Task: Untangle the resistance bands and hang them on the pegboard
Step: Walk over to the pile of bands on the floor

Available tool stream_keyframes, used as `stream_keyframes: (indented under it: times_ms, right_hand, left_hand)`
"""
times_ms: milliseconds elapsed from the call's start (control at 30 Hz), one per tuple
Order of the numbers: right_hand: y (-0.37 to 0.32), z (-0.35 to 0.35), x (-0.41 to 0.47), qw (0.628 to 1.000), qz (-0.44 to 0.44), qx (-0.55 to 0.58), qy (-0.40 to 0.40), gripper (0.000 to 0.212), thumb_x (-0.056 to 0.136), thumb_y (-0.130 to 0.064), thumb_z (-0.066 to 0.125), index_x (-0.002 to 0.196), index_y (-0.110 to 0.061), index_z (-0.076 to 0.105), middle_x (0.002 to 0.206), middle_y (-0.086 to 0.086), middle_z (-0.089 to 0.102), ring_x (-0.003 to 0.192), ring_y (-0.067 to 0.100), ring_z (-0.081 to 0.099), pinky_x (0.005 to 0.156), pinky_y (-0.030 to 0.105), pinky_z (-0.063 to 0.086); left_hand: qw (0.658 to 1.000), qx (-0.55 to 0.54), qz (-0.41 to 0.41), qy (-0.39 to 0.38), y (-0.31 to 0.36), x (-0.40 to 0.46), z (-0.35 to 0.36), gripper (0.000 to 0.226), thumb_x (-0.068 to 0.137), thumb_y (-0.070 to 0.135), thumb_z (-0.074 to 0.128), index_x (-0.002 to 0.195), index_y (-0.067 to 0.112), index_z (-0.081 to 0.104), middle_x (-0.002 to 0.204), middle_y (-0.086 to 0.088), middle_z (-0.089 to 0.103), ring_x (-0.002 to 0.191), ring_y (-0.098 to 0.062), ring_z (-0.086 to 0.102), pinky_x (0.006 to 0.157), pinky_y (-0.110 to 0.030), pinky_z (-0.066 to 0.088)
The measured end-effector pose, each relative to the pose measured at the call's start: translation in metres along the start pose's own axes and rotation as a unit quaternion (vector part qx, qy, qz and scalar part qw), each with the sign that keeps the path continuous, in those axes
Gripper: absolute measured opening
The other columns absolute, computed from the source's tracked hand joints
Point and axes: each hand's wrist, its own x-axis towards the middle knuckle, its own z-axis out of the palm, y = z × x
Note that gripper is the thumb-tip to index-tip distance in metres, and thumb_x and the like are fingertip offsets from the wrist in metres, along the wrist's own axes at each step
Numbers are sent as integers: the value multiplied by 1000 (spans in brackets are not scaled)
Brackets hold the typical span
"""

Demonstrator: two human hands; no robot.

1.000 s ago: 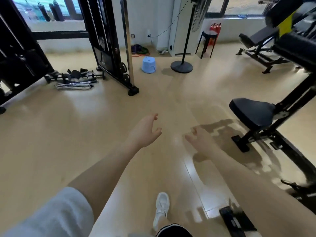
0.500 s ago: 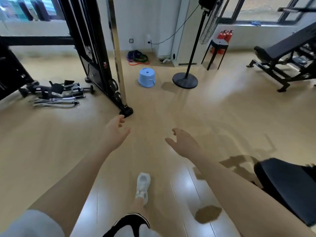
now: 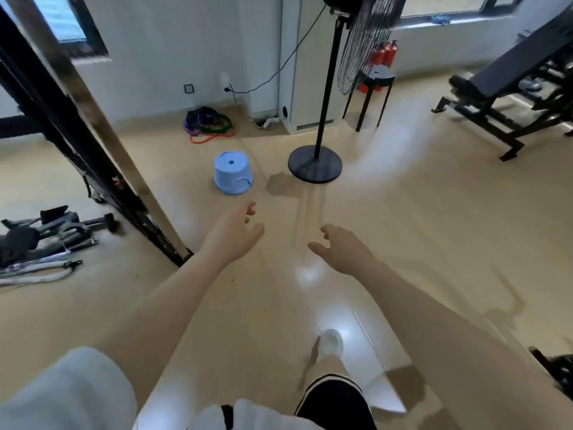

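Note:
A tangled heap of resistance bands (image 3: 208, 124), purple, green, black and red, lies on the floor against the far wall under a socket. My left hand (image 3: 236, 231) and my right hand (image 3: 342, 249) are stretched out in front of me over the wooden floor, both empty with fingers apart, well short of the bands. No pegboard is in view.
A blue plastic stool (image 3: 232, 172) stands between me and the bands. A standing fan's round base (image 3: 315, 163) is to its right. A cable machine frame (image 3: 93, 141) runs down the left, with handles and attachments (image 3: 43, 240) on the floor. A black weight bench (image 3: 508, 91) is at right.
I have walked forward and turned left: the bands, stool and fan base are closer and more central. The black seat at the right has left the view. Both hands stay open.

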Motion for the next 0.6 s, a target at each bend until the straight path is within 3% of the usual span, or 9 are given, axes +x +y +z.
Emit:
stream_keyframes:
  times_ms: [133, 267, 400, 533, 600]
  right_hand:
    - [36, -42, 119, 1000, -7, -25, -16, 64, 94, -46, 44, 143, -6, 31, 143, 10, 44, 127, 27, 45, 99, 37, 40]
    - [65, -98, 245, 998, -34, -45, -37, 64, 95, -46, 44, 143, -6, 30, 144, 11, 42, 128, 27, 43, 100, 37, 39]
    - [70, -139, 365, 995, -50, -34, -83, 62, 94, -44, 48, 140, -5, 34, 141, 11, 45, 126, 27, 45, 99, 36, 39]
    - [38, -150, 462, 986, -89, -30, -137, 63, 92, -46, 50, 140, -8, 37, 141, 8, 46, 126, 26, 46, 100, 37, 39]
    - [13, -146, 511, 981, -114, -35, -154, 59, 90, -48, 51, 135, -10, 44, 130, 5, 53, 118, 24, 51, 96, 36, 42]
  left_hand:
    - [999, -33, -21, 5, 22, 123, 29, 52, 89, 25, 54, 137, 15, 37, 125, 2, 49, 104, -10, 47, 86, -27, 38]
    - [997, -42, -54, 25, 43, 244, 55, 49, 82, 36, 55, 127, 19, 46, 112, 4, 54, 100, -17, 54, 91, -41, 47]
    - [987, -108, -117, 37, 56, 344, 64, 46, 86, 22, 55, 129, 12, 44, 115, 1, 49, 95, -13, 47, 82, -27, 40]
    - [972, -130, -180, 76, 37, 411, 47, 39, 90, 14, 52, 127, 15, 41, 114, 1, 43, 98, -12, 42, 81, -20, 31]
    - [964, -126, -214, 96, 18, 441, 30, 40, 90, 14, 52, 129, 12, 41, 113, 2, 45, 98, -14, 45, 80, -21, 33]
